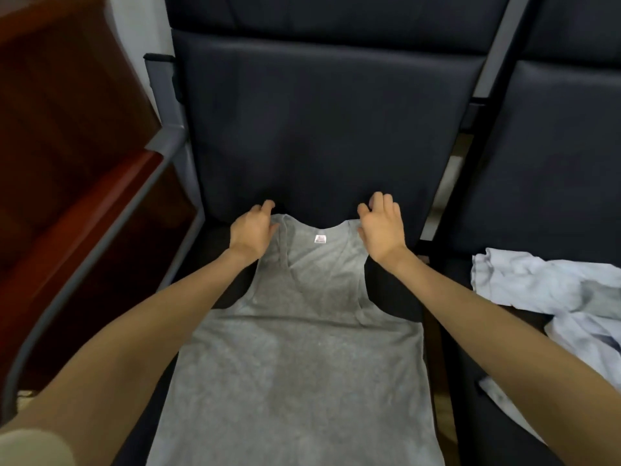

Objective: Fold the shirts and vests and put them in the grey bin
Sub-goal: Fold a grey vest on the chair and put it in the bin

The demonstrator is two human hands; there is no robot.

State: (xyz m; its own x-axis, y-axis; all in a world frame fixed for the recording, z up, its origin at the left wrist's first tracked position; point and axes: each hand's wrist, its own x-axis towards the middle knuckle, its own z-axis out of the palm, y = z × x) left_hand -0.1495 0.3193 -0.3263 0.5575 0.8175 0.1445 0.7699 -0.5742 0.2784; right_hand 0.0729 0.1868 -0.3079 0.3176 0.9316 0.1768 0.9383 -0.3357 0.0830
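A grey vest [295, 348] lies spread flat on a dark seat [393, 297], neck end away from me, with a small white label at the neckline. My left hand [252, 232] hovers over the left shoulder strap, fingers loosely bent, holding nothing. My right hand [381, 227] is over the right shoulder strap, fingers relaxed and slightly curled, also holding nothing. The grey bin is not in view.
A crumpled pale blue-white garment [551, 297] lies on the neighbouring seat to the right. The dark seat back [319, 122] rises behind the vest. A reddish wooden panel [67, 163] with a grey metal armrest frame [100, 257] borders the left side.
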